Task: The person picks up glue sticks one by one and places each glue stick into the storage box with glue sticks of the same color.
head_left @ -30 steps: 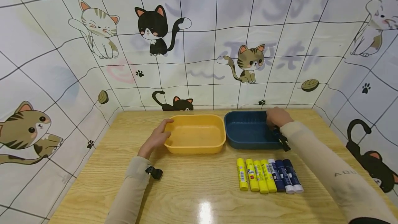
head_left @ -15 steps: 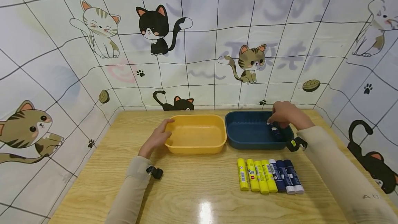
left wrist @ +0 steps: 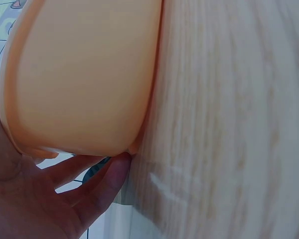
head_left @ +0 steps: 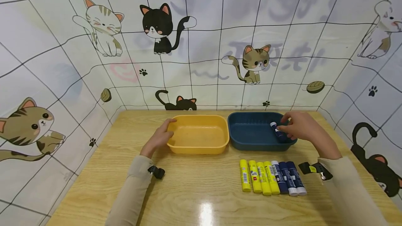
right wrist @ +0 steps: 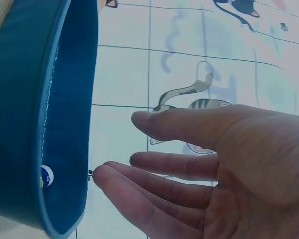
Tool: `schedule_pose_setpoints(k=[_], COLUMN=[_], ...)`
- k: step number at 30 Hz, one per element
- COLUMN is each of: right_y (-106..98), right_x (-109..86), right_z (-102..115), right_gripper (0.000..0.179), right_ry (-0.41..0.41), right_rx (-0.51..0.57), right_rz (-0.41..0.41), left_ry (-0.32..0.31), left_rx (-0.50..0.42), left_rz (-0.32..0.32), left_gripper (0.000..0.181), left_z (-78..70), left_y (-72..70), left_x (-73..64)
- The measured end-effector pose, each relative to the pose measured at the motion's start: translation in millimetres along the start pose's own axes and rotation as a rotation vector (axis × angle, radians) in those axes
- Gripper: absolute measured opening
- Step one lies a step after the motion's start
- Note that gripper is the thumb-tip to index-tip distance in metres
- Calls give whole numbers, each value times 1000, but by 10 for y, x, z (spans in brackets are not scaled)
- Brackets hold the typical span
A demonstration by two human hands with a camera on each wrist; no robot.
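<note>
Right hand (head_left: 298, 125) is over the right end of the blue bin (head_left: 262, 145), palm side toward the bin, thumb apart from loosely bent fingers, holding nothing. Right wrist view shows a gap to the stick. Left hand (head_left: 159, 137) grips the left end of the yellow bin (head_left: 199, 150), fingers against the outside of the end wall. Glue stick (head_left: 276, 130): dark blue, white far end, lying tilted inside the blue bin, right side. On the table (head_left: 182, 191), in front: four yellow sticks (head_left: 263, 179), then three dark blue sticks (head_left: 287, 177) with white ends.
</note>
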State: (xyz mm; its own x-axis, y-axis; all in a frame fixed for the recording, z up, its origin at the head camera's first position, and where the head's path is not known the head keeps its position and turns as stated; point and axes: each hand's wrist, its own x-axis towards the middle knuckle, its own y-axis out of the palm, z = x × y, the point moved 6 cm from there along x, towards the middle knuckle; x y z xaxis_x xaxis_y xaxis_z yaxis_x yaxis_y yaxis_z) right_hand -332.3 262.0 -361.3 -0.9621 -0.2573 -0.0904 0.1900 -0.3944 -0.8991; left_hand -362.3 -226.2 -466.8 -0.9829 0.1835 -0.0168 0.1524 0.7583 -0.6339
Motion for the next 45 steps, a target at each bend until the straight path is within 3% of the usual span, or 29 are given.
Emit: schedule_pose_setpoints(k=[8, 11, 20, 31, 45], right_y=[53, 58, 165, 312, 598], right_x=[-235, -275, -328, -442, -352], right_z=[-65, -89, -156, -515, -770], right_gripper=[40, 34, 22, 22, 26], right_ry=[-49, -78, -139, 46, 169], right_rx=[8, 7, 111, 159, 130], right_rz=[-84, -77, 112, 377, 489], left_ry=[-3, -10, -14, 11, 8], left_rx=[-1, 0, -13, -26, -5], left_rz=[-11, -17, -14, -3, -7], left_gripper=[63, 63, 62, 62, 62], left_z=[5, 27, 47, -44, -10], left_y=[-6, -8, -35, -9, -11], left_x=[-4, -8, -43, 18, 3])
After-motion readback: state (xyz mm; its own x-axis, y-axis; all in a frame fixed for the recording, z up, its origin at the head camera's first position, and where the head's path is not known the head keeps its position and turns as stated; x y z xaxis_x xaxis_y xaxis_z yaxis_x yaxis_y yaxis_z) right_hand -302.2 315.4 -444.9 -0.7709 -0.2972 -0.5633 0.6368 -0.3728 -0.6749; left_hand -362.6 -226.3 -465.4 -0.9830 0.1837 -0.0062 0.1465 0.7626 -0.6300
